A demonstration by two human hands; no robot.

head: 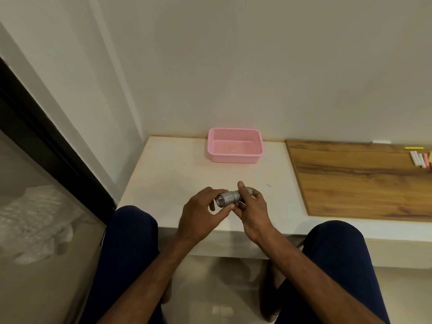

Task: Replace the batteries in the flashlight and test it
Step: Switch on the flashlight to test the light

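Silver flashlight (230, 198), tail hidden by right hand (253, 210).

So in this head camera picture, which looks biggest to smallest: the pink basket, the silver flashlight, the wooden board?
1. Wooden board, largest though cut off at the right edge.
2. Pink basket.
3. Silver flashlight, smallest, partly covered by both hands.

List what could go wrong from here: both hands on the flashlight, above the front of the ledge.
1. The flashlight is held in the air by the left hand and right hand near the white ledge's front edge; a loosened part or battery could drop to the floor.
2. The pink basket sits well behind the hands, so removed parts may get put on the bare ledge and roll.
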